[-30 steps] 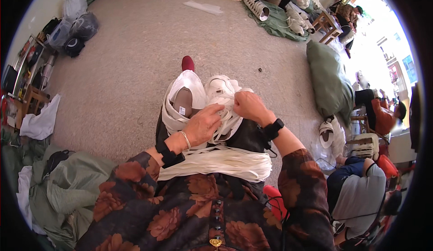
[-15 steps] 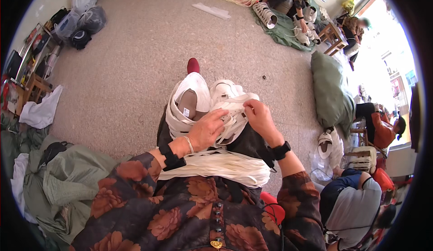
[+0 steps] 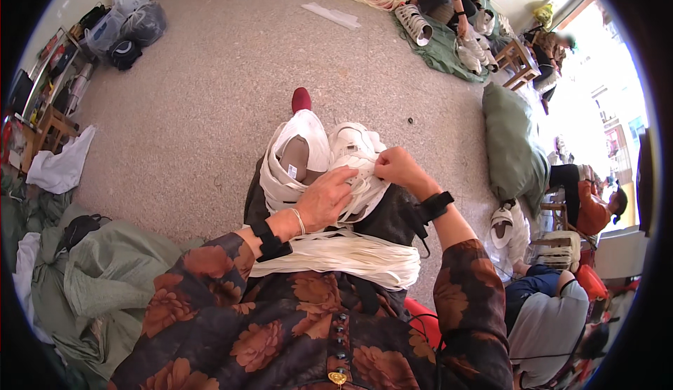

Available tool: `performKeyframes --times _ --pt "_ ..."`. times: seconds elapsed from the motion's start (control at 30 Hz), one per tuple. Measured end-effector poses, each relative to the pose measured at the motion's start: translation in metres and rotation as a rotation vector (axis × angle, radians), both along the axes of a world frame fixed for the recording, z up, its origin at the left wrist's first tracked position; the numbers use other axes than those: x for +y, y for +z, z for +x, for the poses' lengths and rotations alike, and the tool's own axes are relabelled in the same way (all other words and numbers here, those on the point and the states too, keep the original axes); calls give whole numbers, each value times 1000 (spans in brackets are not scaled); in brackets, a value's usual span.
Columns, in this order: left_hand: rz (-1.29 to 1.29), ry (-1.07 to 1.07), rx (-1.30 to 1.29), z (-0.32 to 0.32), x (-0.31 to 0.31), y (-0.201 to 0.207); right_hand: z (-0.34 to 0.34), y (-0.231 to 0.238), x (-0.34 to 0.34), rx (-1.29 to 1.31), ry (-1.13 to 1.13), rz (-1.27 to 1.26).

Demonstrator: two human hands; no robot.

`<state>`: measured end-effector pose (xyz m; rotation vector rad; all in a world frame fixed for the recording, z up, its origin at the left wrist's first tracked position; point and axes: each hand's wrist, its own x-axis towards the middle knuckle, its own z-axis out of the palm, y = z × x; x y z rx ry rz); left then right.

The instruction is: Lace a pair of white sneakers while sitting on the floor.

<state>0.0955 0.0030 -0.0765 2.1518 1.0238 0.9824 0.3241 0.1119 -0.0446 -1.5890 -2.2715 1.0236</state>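
Two white shoes lie side by side on my lap. Inside the left shoe a grey-brown lining with a small pale label shows, and loose white strips hang around it. My left hand rests over the near part of the right shoe, its fingers curled onto the laced area. At that shoe's right side my right hand is closed in a pinch, apparently on a white shoelace whose gripped end is hidden by the fingers. Across my lap, just below the shoes, spreads a bundle of white laces.
A green stuffed sack stands to the right, with a white shoe below it. Green cloth is heaped at the left. Co-workers sit along the right side; one at the far right handles shoes on a green sheet.
My right hand has turned at the wrist and shifted slightly left and up. The lace stretched toward it before shows less now. My left hand has hardly moved.
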Motion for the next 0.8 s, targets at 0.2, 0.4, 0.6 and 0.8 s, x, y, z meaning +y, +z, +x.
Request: performKeyframes --times 0.2,0.4,0.6,0.8 --pt "-7 -19 20 1 1 2 18 15 -16 660 -327 -662" --pt "-20 -12 25 0 1 4 9 25 -25 597 -402 -372" --pt "-10 0 34 2 -1 3 -8 28 -27 106 -150 87" --pt "-2 -9 8 0 -2 0 -21 30 -8 -173 69 142"
